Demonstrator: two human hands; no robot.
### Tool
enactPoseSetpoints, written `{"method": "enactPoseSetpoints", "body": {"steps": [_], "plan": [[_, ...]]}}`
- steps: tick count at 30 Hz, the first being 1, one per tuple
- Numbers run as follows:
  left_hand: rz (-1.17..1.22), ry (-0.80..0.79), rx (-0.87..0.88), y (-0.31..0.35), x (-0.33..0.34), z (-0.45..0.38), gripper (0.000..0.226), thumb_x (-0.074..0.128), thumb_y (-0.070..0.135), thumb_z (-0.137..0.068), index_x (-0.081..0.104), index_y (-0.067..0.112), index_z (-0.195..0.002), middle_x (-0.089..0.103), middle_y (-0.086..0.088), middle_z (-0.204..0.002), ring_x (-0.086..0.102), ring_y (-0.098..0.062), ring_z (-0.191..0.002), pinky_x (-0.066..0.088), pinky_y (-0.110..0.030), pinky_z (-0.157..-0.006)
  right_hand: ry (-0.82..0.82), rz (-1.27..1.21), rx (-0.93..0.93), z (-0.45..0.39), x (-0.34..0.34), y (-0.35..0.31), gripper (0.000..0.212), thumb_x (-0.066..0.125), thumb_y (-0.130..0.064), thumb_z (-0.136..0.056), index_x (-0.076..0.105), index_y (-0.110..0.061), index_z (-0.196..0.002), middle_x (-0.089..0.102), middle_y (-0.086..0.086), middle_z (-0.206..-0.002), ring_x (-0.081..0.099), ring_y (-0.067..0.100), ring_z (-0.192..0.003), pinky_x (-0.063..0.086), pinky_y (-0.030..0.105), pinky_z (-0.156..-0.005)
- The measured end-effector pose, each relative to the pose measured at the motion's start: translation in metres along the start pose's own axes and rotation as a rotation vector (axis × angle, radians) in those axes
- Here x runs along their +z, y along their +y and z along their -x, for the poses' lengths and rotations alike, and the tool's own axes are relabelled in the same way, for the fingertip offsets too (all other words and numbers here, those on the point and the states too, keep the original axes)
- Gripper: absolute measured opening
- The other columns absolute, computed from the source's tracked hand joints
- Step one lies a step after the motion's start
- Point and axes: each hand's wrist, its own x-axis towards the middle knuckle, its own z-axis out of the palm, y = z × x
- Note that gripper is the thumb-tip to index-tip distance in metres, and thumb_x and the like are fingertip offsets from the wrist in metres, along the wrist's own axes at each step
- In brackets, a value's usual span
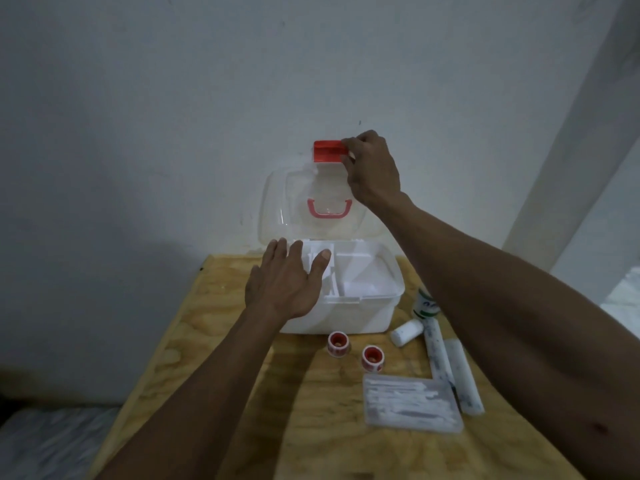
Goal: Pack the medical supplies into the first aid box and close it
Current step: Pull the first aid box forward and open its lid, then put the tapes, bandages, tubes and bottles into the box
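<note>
The right hand [372, 168] pinches the red latch [329, 151] atop the raised clear lid [277, 202] of the first aid box [346, 317]; the left hand [287, 278] rests spread, empty, on the box's near-left rim; in front of the box lie two red tape rolls [338, 344], one swab case [412, 403], two syringe packs [462, 375]; right of it, one bandage roll [407, 332].

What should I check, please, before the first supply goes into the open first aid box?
1. Lid fully open: ok, right hand holds it upright by the red latch.
2. First aid box steadied: ok, left hand rests on its near-left rim.
3. Inner tray free of supplies: cannot tell, white on white.
4. Supplies within reach: ok, two red-capped rolls, bandage roll and swab case lie in front of the box.
5. A hand free to pick: not ok, both are on the box.
</note>
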Motion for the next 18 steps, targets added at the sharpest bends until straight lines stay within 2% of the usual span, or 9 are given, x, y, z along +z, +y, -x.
{"method": "enactPoseSetpoints", "body": {"steps": [4,8,10,12,15,18], "plan": [[0.008,0.015,0.008,-0.001,0.0,0.002,0.081,0.013,0.072,-0.09,0.025,0.021,-0.152,0.015,-0.005,-0.163,0.008,-0.023,-0.15,0.019,-0.054,-0.117,-0.038,-0.072,0.077,0.019,-0.02,-0.005,0.033,0.057,-0.017,-0.096,0.059,-0.011,-0.129,0.057,0.012,-0.126,0.055,0.027,-0.114,0.048,0.036,-0.093],[0.024,0.024,0.019,-0.003,-0.001,-0.001,0.083,0.014,0.073,-0.089,0.031,0.019,-0.149,0.02,-0.007,-0.161,0.012,-0.024,-0.15,0.02,-0.053,-0.117,-0.132,-0.204,0.116,0.054,-0.052,-0.015,0.027,0.066,-0.019,-0.09,0.067,-0.012,-0.117,0.066,0.009,-0.116,0.065,0.02,-0.099,0.053,0.032,-0.091],[0.019,0.026,0.03,-0.004,-0.001,-0.001,0.081,0.016,0.072,-0.089,0.032,0.02,-0.149,0.022,-0.008,-0.161,0.013,-0.026,-0.149,0.021,-0.054,-0.117,-0.294,-0.238,0.059,0.08,-0.078,-0.021,0.023,0.07,-0.018,-0.088,0.07,-0.011,-0.109,0.071,0.006,-0.106,0.067,0.013,-0.086,0.055,0.023,-0.079],[0.006,0.013,0.033,-0.003,-0.001,-0.001,0.077,0.02,0.07,-0.091,0.032,0.021,-0.149,0.021,-0.008,-0.161,0.013,-0.026,-0.149,0.019,-0.053,-0.118,-0.529,-0.228,-0.014,0.11,-0.107,-0.023,0.02,0.074,-0.021,-0.085,0.072,-0.012,-0.103,0.073,0.003,-0.1,0.067,0.007,-0.078,0.052,0.016,-0.069],[-0.019,-0.004,0.033,-0.002,-0.002,0.0,0.074,0.024,0.067,-0.093,0.03,0.021,-0.15,0.018,-0.007,-0.162,0.011,-0.026,-0.149,0.016,-0.049,-0.119,-0.875,-0.138,-0.084,0.151,-0.133,-0.02,0.028,0.081,-0.035,-0.075,0.073,-0.02,-0.098,0.073,-0.006,-0.094,0.067,0.004,-0.081,0.054,0.022,-0.073],[-0.03,-0.013,0.029,-0.001,-0.003,-0.001,0.074,0.025,0.067,-0.093,0.031,0.021,-0.15,0.017,-0.008,-0.162,0.01,-0.026,-0.15,0.014,-0.049,-0.119,-1.073,-0.085,-0.063,0.185,-0.139,-0.015,0.043,0.086,-0.042,-0.067,0.071,-0.022,-0.102,0.071,-0.008,-0.101,0.066,0.006,-0.085,0.055,0.025,-0.073]]}}
